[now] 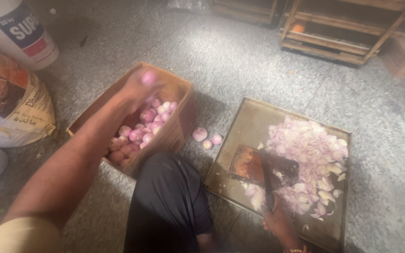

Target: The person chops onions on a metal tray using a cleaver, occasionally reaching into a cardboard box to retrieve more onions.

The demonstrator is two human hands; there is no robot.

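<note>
Onion [148,77] pinched in our left hand [139,84], lifted above cardboard box [174,133] of peeled onions, centre-left of frame. Our right hand [280,220], lower right, closed round knife [267,180] resting on metal tray [240,126] beside sliced pile [312,159], blade parked clear. Three loose onions [207,138] on floor between.

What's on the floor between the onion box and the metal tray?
Head view: three peeled onions lie on the bare floor between the cardboard box and the tray.

Left hand [139,86] over boxed onions [139,133]
</note>
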